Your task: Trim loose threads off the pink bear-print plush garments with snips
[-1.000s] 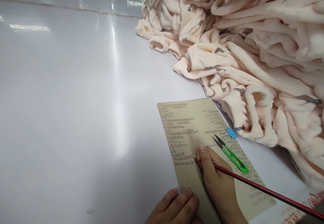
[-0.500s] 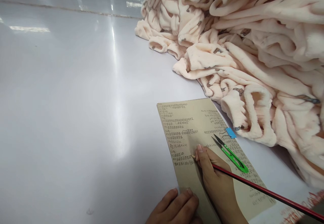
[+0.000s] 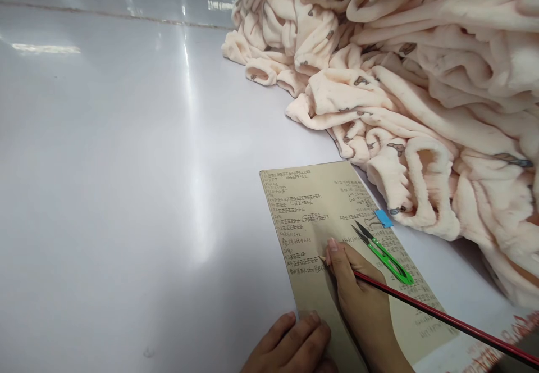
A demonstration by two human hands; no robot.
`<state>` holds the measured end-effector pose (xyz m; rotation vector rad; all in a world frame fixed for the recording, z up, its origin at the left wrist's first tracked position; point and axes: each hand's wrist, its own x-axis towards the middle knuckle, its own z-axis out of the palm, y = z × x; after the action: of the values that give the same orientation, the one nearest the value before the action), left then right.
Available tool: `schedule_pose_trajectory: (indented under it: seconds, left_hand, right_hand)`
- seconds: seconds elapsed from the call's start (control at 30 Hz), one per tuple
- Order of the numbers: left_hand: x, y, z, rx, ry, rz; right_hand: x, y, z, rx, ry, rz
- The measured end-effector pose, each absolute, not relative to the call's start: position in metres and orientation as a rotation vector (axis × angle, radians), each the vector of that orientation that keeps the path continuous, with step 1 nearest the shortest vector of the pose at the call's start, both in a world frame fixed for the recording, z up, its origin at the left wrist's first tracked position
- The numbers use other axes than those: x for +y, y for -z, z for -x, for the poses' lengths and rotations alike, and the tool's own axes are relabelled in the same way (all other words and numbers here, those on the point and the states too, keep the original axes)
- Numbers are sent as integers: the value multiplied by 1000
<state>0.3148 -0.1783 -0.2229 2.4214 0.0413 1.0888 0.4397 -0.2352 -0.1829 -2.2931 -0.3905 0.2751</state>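
Red pencil (image 3: 429, 309) gripped by right hand (image 3: 357, 294) | left hand (image 3: 290, 348) flat, steadying brown sheet (image 3: 328, 204)

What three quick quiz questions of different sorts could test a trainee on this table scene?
1. True or false: the green thread snips lie on the tan sheet.
2. Which hand holds the red pencil? A left hand, B right hand.
3. What is piled at the table's far right?

Key: 1 true. 2 B; the right hand writes, the left hand presses the sheet's near edge. 3 pink fleece fabric.
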Motion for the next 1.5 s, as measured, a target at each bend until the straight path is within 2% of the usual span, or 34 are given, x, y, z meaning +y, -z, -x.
schedule_pose_trajectory:
  seconds: [0.8, 1.0, 1.27, 1.4, 1.5]
  left_hand:
    - [-180, 226, -313, 33, -1102, -2405]
    - [-173, 220, -310, -30, -1055, -2430]
    - [-168, 216, -294, -201, -846, -2456]
    - [-164, 199, -287, -249, -564, -2366]
    - [-162, 181, -282, -203, -495, -2294]
  right_hand:
    - [-233, 182, -438, -327, -252, 2267]
    - [-235, 185, -440, -231, -198, 2040]
    - [-247, 182, -455, -95, 85, 1667]
    - [-257, 179, -456, -131, 306, 1636]
    - [-264, 178, -454, -191, 318, 1735]
